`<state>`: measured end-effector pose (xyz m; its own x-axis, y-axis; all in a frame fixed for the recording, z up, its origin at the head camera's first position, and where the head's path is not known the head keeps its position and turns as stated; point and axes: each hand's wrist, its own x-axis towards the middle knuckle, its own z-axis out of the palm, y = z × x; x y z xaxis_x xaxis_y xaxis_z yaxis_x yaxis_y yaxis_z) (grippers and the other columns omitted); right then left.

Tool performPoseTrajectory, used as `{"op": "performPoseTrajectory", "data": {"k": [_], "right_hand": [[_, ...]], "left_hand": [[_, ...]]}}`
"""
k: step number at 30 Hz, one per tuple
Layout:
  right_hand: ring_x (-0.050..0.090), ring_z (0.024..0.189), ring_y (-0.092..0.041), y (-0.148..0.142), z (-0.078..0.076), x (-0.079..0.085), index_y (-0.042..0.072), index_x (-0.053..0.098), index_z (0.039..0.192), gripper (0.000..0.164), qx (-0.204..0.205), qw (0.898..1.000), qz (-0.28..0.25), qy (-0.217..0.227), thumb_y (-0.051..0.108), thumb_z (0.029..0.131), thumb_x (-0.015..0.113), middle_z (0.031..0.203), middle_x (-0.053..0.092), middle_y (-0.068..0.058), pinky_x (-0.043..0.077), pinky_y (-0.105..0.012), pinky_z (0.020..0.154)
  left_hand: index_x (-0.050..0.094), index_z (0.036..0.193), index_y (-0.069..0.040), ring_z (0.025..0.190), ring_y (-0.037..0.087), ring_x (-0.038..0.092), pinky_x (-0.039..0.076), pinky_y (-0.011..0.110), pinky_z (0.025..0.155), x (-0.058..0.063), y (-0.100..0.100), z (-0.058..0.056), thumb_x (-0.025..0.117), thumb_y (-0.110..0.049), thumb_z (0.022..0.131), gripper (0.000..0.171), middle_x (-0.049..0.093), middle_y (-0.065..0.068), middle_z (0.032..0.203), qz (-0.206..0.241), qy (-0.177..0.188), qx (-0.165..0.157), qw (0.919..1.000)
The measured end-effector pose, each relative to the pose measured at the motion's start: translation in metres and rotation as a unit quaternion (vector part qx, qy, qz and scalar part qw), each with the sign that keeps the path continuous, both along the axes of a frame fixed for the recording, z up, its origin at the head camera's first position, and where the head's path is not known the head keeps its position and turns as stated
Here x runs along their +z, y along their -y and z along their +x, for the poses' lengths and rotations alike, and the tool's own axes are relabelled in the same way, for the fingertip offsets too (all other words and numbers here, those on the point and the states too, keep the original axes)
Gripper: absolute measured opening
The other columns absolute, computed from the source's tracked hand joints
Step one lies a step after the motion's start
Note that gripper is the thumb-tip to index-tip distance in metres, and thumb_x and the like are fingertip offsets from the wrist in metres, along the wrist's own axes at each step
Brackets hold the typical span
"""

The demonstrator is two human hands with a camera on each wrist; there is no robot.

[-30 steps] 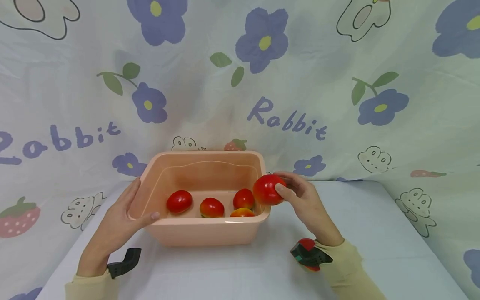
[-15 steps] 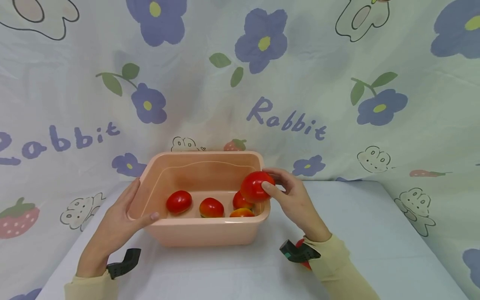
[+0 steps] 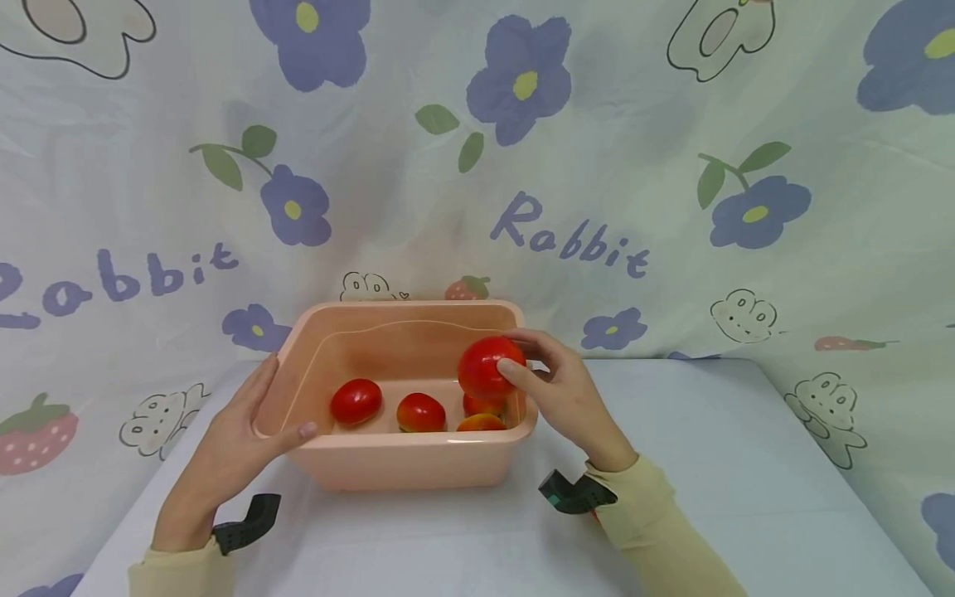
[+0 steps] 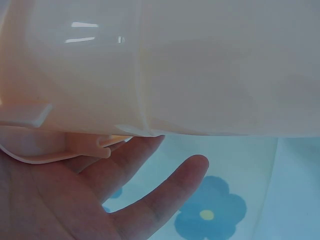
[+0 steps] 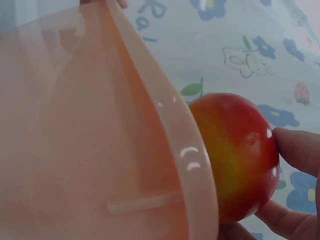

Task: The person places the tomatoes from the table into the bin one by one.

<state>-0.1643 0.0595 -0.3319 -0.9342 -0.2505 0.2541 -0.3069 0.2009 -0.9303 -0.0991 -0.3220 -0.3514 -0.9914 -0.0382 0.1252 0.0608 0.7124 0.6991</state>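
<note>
A peach-coloured plastic tub (image 3: pixel 418 460) stands on the table, with several red fruits in it: one apple-like fruit (image 3: pixel 356 402) at left, another (image 3: pixel 421 413) in the middle, and a yellow-tinged one (image 3: pixel 481 423) at right. My left hand (image 3: pixel 231 439) holds the tub's left end, thumb over the front rim and fingers along the outer side; some fingers show under the rim in the left wrist view. My right hand (image 3: pixel 559 390) holds a shiny red-and-yellow apple (image 5: pixel 237 157) between thumb and fingers, above the tub's right end. It partly covers the fruits below.
A white-covered table (image 3: pixel 746 481) stretches right of the tub. Behind it hangs a cloth (image 3: pixel 418 215) printed with flowers and rabbits. A sliver of a red thing (image 3: pixel 594 516) shows beside the right wrist camera (image 3: pixel 578 492), which hides most of it.
My right hand has carried the apple leftward, from the tub's right rim to over its inside. The left hand and the tub stay put.
</note>
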Motion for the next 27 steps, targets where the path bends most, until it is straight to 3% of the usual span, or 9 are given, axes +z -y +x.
{"op": "performPoseTrajectory", "data": {"k": [11,16,27], "right_hand": [[0.06,0.117,-0.022,-0.002,-0.005,-0.004,0.009,0.062,0.134,0.041,-0.001,0.999,0.017,-0.029,0.024,0.096,0.07,0.127,0.065,-0.009,0.054,-0.04,0.099],[0.06,0.117,-0.022,-0.013,-0.005,-0.003,0.01,0.063,0.133,0.039,-0.009,0.999,0.019,-0.037,0.024,0.097,0.068,0.128,0.065,-0.007,0.055,-0.041,0.097],[0.061,0.117,-0.022,-0.044,-0.002,-0.016,0.01,0.063,0.132,0.037,-0.032,0.998,0.043,-0.032,0.024,0.098,0.067,0.129,0.065,-0.008,0.056,-0.037,0.096]], "left_hand": [[0.002,0.163,-0.022,0.144,0.054,0.023,0.029,0.081,0.098,-0.002,0.0,-0.001,0.075,-0.043,0.087,0.107,0.009,0.016,0.168,0.005,0.007,0.0,1.0],[0.004,0.163,-0.021,0.144,0.054,0.023,0.029,0.081,0.098,-0.002,0.001,-0.001,0.076,-0.04,0.087,0.107,0.01,0.016,0.168,0.007,-0.006,-0.004,1.0],[0.002,0.163,-0.022,0.141,0.055,0.028,0.032,0.081,0.096,-0.002,0.0,-0.001,0.075,-0.044,0.087,0.108,0.011,0.018,0.167,-0.001,0.005,0.003,1.0]]}}
